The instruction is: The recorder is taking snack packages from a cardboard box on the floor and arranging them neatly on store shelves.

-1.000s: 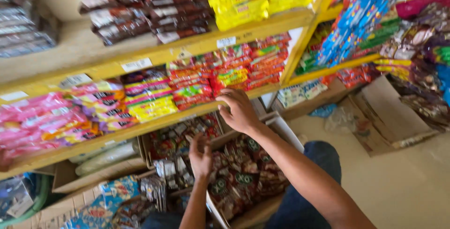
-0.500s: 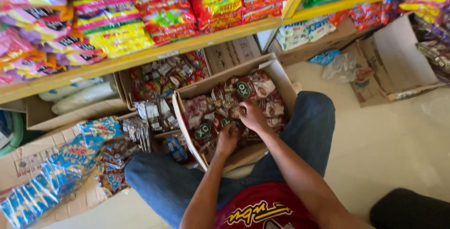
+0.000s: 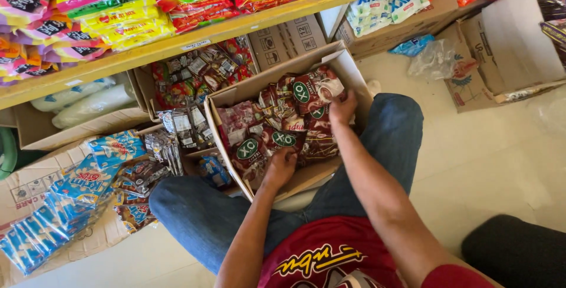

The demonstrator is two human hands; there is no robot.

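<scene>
An open cardboard box (image 3: 233, 95) rests between my knees, filled with several dark red snack packets (image 3: 298, 111) bearing green round marks. My left hand (image 3: 279, 167) is down in the near part of the box, fingers curled on a packet. At the box's far right side, my right hand (image 3: 342, 109) grips the edge of another packet. I sit on the floor in blue jeans and a red shirt.
A yellow wooden shelf (image 3: 194, 35) with bright snack packs runs above. Under it stand more open boxes of packets (image 3: 200, 73). Blue packet strips (image 3: 71, 196) lie on flattened cardboard at left. An open empty box (image 3: 507, 40) stands at right on the pale floor.
My right hand came down from the shelf edge into the box, then moved to its far right side. The left hand stayed low in the box. The view tilted downward.
</scene>
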